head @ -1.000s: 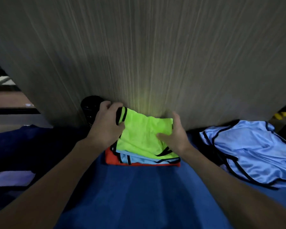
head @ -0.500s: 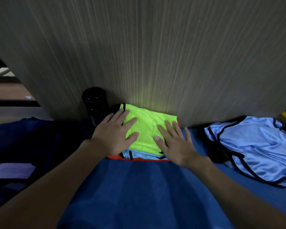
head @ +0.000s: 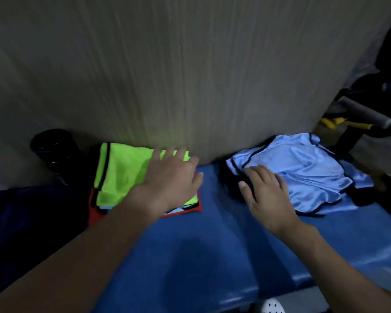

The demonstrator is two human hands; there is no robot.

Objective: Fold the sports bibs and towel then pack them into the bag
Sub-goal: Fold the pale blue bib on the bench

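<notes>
A folded neon-yellow bib [head: 122, 172] with black trim tops a small stack against the wall. A light-blue bib and an orange-red bib [head: 95, 213] show at the stack's edges. My left hand [head: 169, 179] lies flat on the right part of that stack, fingers straight. To the right, an unfolded light-blue bib [head: 307, 175] with black trim lies crumpled on the blue surface. My right hand [head: 266, 190] rests with spread fingers on its left edge, over dark trim. No bag is clearly visible.
Everything lies on a blue padded bench [head: 212, 249] against a wood-grain wall panel [head: 190, 75]. A black bottle [head: 52, 147] stands left of the stack. Dark fabric [head: 32, 218] covers the left side. A grey padded bar [head: 366, 111] and yellow parts stand at far right.
My right hand has left the folded stack and moved right onto the crumpled light-blue bib. My left hand slid to the stack's right part. The view has shifted rightwards.
</notes>
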